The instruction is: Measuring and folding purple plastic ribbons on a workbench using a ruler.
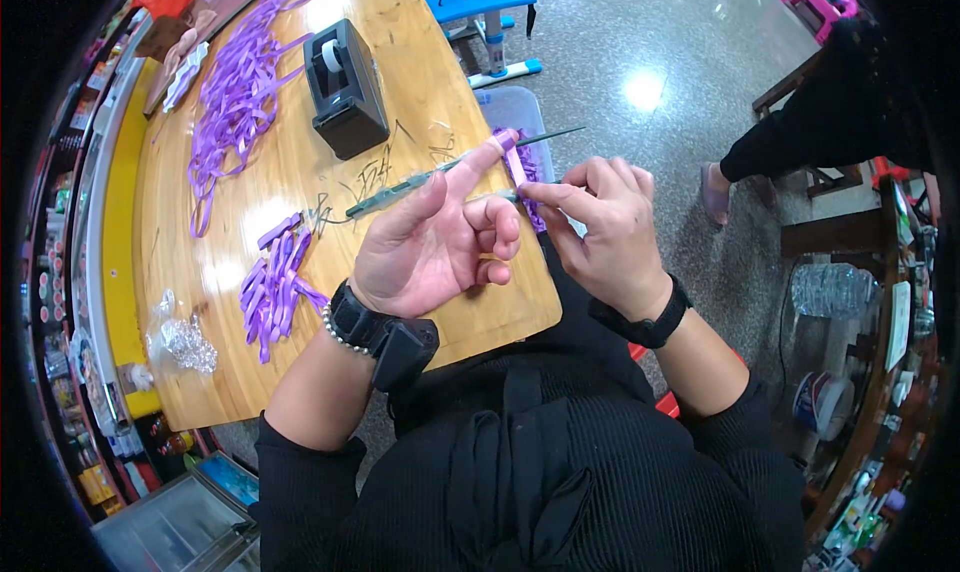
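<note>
My left hand (425,237) is turned palm up, thumb apart and index finger stretched out, the other fingers loosely curled. A purple ribbon (509,140) wraps over its index fingertip and runs down to my right hand (610,227), which pinches the ribbon's lower end between thumb and index finger. Behind the left thumb and index finger passes a thin green pointed tool (385,200), its tip reaching past the table's edge; whether it lies on the table or touches the hand I cannot tell. Cut purple ribbon pieces (275,287) lie left of my left hand.
On the wooden table (440,42) are a black tape dispenser (345,92), a long heap of purple ribbon (235,102) and a clear plastic bag (185,342). Beyond the right edge stands a plastic bin (530,107) with purple ribbon inside. Another person's leg (790,137) shows at right.
</note>
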Tool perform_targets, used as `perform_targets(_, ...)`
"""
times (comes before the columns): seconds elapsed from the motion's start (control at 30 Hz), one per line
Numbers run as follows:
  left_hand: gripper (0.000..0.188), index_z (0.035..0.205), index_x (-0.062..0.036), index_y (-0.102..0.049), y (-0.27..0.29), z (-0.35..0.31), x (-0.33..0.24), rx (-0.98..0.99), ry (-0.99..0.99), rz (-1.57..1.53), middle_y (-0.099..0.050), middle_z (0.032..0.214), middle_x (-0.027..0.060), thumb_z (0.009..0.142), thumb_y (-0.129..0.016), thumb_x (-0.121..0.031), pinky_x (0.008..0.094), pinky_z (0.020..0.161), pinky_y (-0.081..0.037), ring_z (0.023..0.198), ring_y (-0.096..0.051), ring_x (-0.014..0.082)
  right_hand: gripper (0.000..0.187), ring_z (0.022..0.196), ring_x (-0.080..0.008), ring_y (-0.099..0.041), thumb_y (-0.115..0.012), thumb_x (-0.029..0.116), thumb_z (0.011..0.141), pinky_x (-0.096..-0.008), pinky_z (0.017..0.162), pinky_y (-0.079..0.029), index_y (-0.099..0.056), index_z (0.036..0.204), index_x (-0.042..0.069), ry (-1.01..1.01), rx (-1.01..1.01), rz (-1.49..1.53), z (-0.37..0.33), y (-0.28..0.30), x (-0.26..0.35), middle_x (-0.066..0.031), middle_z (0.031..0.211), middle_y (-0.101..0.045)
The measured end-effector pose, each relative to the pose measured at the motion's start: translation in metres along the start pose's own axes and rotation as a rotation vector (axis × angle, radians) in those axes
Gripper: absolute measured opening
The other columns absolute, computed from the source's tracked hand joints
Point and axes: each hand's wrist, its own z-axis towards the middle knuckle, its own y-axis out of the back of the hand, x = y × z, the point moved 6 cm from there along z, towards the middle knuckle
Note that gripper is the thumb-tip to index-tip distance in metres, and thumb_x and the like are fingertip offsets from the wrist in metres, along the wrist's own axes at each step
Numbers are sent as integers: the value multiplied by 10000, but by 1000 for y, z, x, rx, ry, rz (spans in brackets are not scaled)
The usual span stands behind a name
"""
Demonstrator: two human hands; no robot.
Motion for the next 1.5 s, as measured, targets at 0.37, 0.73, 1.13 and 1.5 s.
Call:
perform_targets(0.37,776,1521,-101,-104,1,-5,9,-89,185,453,-588,887,116,937,-594,-251,304,654,-548,736,-611,176,194,778,-203,-531,-708,112,748,-344,770,-344,-724,928,183,0,14,-39,3,0,2,-7,775,-547)
perform_targets(0.73,802,1500,-12,-77,-9,-11,10,-140,240,544,-594,872,94,933,-625,-160,217,527,-529,673,-606,93,151,674,-180,-524,-704,87,751,-334,713,-328,-709,893,138,40,35,62,-17,-3,10,-1,713,-554)
perform_targets(1.13,753,1498,-40,-88,-9,-9,11,-184,269,605,-597,874,98,949,-589,-162,227,505,-546,667,-628,117,167,687,-208,-534,-654,68,787,-342,718,-337,-674,950,93,-6,59,129,-25,-11,13,-30,727,-562)
perform_targets(1.5,785,1486,-16,-98,-14,-13,8,-142,230,657,-603,829,75,932,-622,-204,215,480,-528,620,-627,105,129,706,-214,-550,-630,59,822,-346,734,-338,-662,945,82,3,79,153,-24,-11,19,-50,767,-594)
